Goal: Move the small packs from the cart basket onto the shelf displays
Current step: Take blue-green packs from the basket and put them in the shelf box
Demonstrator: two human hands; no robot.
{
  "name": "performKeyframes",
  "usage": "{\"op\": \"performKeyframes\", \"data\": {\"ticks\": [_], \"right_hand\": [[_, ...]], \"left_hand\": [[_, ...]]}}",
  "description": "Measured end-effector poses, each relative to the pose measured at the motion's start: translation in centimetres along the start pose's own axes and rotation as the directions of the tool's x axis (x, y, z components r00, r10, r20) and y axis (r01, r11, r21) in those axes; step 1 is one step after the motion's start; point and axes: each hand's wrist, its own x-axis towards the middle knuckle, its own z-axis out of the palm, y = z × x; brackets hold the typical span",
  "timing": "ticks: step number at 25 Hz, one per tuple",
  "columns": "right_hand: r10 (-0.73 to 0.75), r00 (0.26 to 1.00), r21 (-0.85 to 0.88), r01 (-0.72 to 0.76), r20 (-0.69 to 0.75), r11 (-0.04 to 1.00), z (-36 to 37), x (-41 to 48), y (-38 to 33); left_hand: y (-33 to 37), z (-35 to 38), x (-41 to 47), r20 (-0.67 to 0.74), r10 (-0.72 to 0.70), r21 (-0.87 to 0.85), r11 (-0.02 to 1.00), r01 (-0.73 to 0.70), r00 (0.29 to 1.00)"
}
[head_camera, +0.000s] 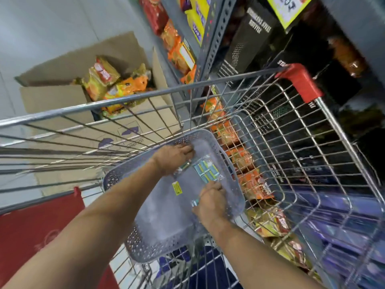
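Both my arms are down inside the wire cart (270, 130), reaching into the grey plastic basket (235, 197) that sits in it. My left hand (174, 158) is at the far end of the basket, fingers curled together onto a small clear-wrapped pack (183, 166). It's blurry, so I can't tell how firmly I've got it. My right hand (209, 202) is nearer me, fingers pinched on another small pack (194, 202) at the basket floor. Between my hands lies a blue pack (206, 173) in clear wrap, flat on the basket bottom. The shelf (214, 38) with orange snack bags (179, 53) is right beside the cart, and an open cardboard box (62, 97) sits on the floor beyond it.
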Motion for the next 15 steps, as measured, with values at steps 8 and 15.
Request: {"op": "performKeyframes", "data": {"ticks": [8, 15], "right_hand": [[0.085, 0.995, 0.346, -0.065, -0.042, 0.936, -0.8, -0.9, 0.9], [0.073, 0.994, 0.525, -0.018, -0.085, 0.851, -6.7, -5.0, 3.1]], "left_hand": [[1.1, 1.6, -1.8, -0.027, -0.072, 0.021, 0.997, 0.073, 0.997], [4.4, -3.7, -6.9, -0.014, -0.138, -0.161, 0.978, 0.134, 0.99]]}}
